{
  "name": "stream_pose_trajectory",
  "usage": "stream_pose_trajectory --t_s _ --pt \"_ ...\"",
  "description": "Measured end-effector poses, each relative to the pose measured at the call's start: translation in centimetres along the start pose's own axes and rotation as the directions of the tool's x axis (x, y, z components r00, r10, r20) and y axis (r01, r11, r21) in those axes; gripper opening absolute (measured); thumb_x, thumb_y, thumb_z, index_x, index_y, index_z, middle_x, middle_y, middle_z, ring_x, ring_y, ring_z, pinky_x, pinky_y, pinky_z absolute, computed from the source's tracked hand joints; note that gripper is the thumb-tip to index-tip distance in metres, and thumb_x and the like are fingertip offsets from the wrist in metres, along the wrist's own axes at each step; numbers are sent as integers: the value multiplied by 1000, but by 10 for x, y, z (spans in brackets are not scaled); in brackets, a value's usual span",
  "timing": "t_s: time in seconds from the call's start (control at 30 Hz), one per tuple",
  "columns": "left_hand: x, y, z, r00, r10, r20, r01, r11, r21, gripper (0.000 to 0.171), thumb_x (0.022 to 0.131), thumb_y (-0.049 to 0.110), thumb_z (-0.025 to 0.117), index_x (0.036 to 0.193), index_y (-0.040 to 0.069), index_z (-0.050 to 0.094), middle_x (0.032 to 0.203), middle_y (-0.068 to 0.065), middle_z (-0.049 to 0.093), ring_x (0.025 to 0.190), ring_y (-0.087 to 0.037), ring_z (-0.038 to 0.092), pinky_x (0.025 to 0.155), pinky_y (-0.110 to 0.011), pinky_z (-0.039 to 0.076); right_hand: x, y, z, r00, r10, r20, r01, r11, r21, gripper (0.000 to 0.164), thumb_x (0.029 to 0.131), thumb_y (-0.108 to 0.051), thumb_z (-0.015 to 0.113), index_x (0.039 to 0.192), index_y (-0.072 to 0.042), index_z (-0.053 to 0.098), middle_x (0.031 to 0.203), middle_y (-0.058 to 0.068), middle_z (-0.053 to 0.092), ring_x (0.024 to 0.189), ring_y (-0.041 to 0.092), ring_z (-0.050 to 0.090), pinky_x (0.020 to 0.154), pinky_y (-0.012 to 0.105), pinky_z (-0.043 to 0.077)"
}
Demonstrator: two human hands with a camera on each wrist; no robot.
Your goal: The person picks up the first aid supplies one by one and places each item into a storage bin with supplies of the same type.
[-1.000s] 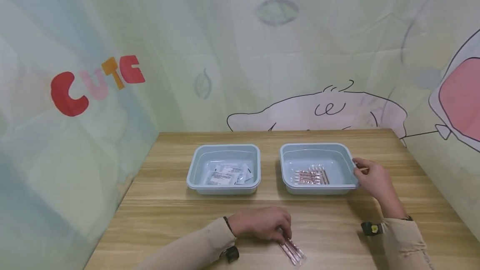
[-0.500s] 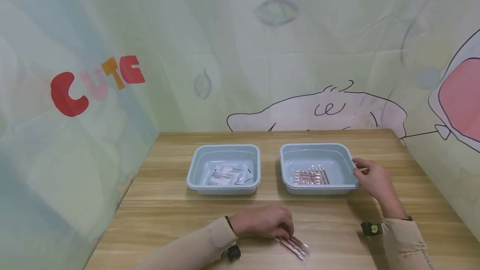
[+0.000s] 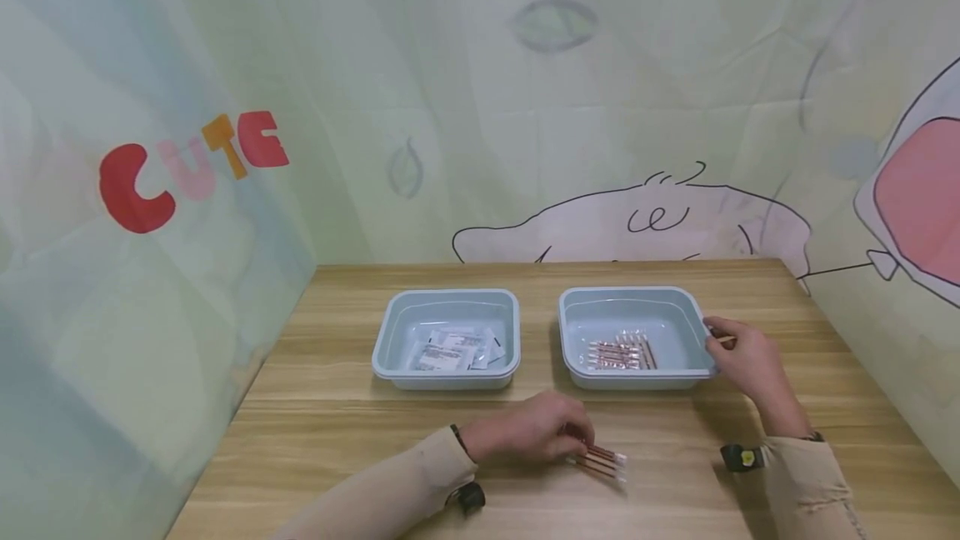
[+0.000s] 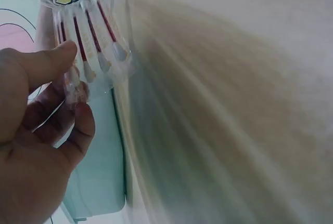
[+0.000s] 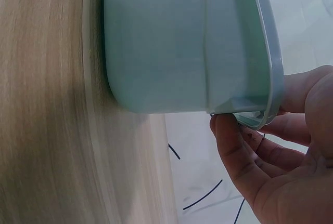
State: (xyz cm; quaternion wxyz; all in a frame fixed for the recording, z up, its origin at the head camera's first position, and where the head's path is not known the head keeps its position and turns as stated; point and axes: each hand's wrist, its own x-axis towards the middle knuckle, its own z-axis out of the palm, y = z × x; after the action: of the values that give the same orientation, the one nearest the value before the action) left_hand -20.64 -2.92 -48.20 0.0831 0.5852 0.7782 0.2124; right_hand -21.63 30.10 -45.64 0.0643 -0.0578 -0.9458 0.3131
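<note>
Between thumb and fingers, my left hand [image 3: 534,427] pinches a strip of cotton swabs [image 3: 603,465] in clear wrap, dark red along their shafts. In the left wrist view the swabs [image 4: 93,37] lie side by side, thumb on one face of the wrap. This hand is in front of the right-hand pale blue plastic basin [image 3: 637,383]. My right hand [image 3: 756,361] grips that basin's right end by its rim; the right wrist view shows fingers curled around the rim [image 5: 276,63]. Inside the basin lie similar wrapped swabs [image 3: 615,355], in two groups set at an angle.
A matching basin [image 3: 450,383] stands to the left, holding several flat white-and-clear packets [image 3: 450,352]. Both basins stand on a wood-grain table [image 3: 315,440]. A printed curtain [image 3: 420,107] hangs behind the table and along its sides.
My left hand has moved away from me and slightly right, taking the swabs along. They have turned from slanting down to lying nearly sideways. My right hand keeps its grip on the basin.
</note>
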Motion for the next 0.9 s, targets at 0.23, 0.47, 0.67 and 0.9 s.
stream_pose_trajectory --t_s 0.23,0.47,0.67,0.9 --pt "3 1 -12 994 -81 -73 82 996 20 9 89 19 71 97 17 73 86 10 64 74 8 50 67 -1 40 1 -1 1 1000 8 -1 -8 1000 1 42 93 -12 52 131 7 55 115 30 62 98 42 64 65 38 59" --pt "5 -1 -17 982 -104 -156 104 995 -14 11 89 18 72 98 13 75 89 6 69 76 6 55 68 -3 43 1 -2 0 1000 18 6 -18 1000 -7 42 94 -13 52 132 6 55 117 30 61 99 41 63 66 38 59" --pt "6 -2 -19 962 -106 -253 107 994 -9 9 89 19 71 97 14 75 89 6 69 75 4 53 66 -2 40 1 -1 0 1000 18 7 -18 1000 -4 42 94 -12 52 131 6 55 116 30 61 98 41 64 65 37 59" --pt "8 -4 -22 946 -156 -283 144 988 -64 9 89 19 71 96 14 75 91 6 69 77 5 54 68 -5 46 1 -1 1 1000 28 9 -28 1000 -2 43 94 -13 52 132 6 55 118 30 61 101 43 63 69 41 60"
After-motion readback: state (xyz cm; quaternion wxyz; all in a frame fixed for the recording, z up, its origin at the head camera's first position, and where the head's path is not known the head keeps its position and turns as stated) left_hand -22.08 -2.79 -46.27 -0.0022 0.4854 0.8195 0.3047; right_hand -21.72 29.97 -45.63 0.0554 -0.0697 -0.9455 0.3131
